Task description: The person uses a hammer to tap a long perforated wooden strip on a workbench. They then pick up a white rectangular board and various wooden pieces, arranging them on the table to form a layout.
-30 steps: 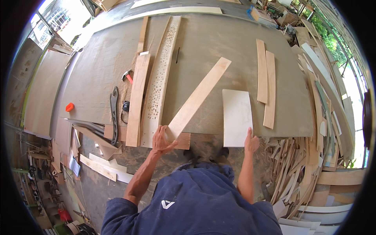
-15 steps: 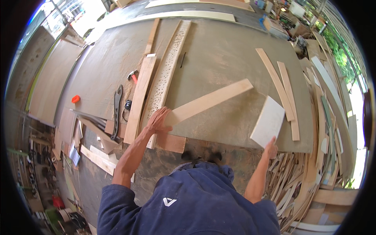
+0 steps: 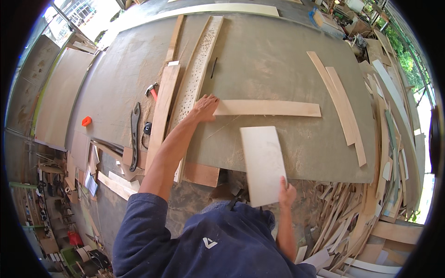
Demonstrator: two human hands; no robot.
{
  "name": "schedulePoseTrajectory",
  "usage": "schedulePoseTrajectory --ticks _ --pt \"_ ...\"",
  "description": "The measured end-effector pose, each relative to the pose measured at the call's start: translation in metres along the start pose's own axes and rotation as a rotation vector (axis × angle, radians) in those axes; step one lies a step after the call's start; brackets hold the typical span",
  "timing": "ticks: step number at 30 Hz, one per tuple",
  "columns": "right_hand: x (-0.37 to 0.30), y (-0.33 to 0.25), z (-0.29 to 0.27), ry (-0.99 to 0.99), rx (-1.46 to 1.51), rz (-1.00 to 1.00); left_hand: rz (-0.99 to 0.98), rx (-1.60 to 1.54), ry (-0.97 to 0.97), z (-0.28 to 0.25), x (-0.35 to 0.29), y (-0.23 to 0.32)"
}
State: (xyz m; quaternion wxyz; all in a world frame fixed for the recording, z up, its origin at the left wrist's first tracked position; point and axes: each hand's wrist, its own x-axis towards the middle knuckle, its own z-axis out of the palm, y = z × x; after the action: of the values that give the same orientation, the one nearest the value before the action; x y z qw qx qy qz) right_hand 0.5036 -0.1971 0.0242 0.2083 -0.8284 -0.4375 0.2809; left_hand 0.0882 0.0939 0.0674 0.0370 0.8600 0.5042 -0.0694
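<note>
My left hand grips the left end of a pale wooden board, with fingers and thumb at its two long edges. That board lies crosswise over the big worktable. Off the table's near edge, my right hand is closed on the lower right edge of a white rectangular panel, held tilted in the air. Just left of my left hand runs a long speckled strip with raised wooden edges. Sawdust lies on the tabletop near the board.
A thicker plank, a hammer, a tape measure and a dark flat tool lie left. Two slim wooden strips overlap at right. Offcuts pile beside the table's near right corner. An orange object sits far left.
The wooden board has swung from a slant to lie crosswise, its right end coming nearer. My left hand moved forward with it. My right hand brought the white panel leftward and closer to me.
</note>
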Motion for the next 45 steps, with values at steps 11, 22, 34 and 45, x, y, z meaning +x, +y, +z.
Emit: schedulePoseTrajectory --ticks 11,22,34,45 --pt "-0.082 -0.107 0.136 -0.062 0.167 -0.185 -0.003 -0.06 -0.02 0.04 0.031 -0.009" --pt "-0.105 -0.106 0.166 -0.165 0.077 -0.462 -0.12 -0.032 -0.092 0.032 0.039 -0.012" --pt "-0.096 -0.147 0.182 -0.358 -0.106 -0.402 -0.252 0.174 -0.439 0.01 0.068 0.032" --pt "-0.091 -0.175 0.168 -0.283 -0.203 -0.475 -0.224 -0.111 -0.089 0.031 0.06 0.067"
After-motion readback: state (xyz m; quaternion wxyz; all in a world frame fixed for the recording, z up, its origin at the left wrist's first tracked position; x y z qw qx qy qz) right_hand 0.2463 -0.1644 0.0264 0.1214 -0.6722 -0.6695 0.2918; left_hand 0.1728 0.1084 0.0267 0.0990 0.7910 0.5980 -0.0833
